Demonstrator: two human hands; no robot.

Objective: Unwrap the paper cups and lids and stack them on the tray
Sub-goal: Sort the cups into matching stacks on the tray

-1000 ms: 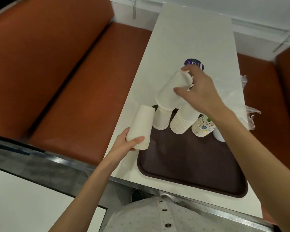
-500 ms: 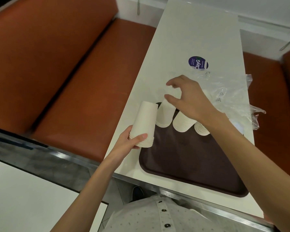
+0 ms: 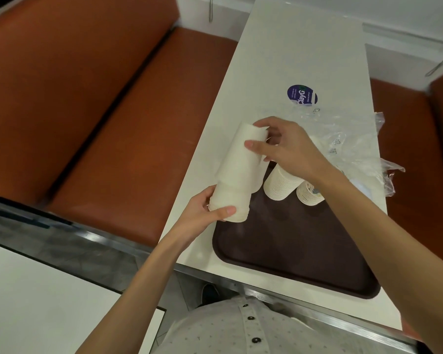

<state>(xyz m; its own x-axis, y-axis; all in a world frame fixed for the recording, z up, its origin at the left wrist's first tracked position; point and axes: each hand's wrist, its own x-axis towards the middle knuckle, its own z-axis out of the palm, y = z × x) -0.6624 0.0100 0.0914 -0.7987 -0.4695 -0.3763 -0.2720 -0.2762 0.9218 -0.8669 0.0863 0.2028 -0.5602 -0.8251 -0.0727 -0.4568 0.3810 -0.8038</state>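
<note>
My left hand (image 3: 207, 210) grips the rim end of a stack of white paper cups (image 3: 230, 200), held tilted over the left edge of the dark brown tray (image 3: 292, 246). My right hand (image 3: 284, 146) holds a second white cup stack (image 3: 243, 149) by its top and has it partly slid over the left hand's stack. Upside down on the tray's far end stand another white cup stack (image 3: 279, 185) and a stack of printed cups (image 3: 308, 196), partly hidden by my right forearm.
Crumpled clear plastic wrap (image 3: 353, 144) lies on the white table (image 3: 299, 54) beyond the tray, reaching its right edge. A round blue sticker (image 3: 301, 94) is farther back. Orange bench seats (image 3: 128, 129) flank the table on both sides.
My right hand let go of one stack on the tray, then took a white stack from the tray's far left. It carried that stack onto the stack in my left hand, which rose slightly.
</note>
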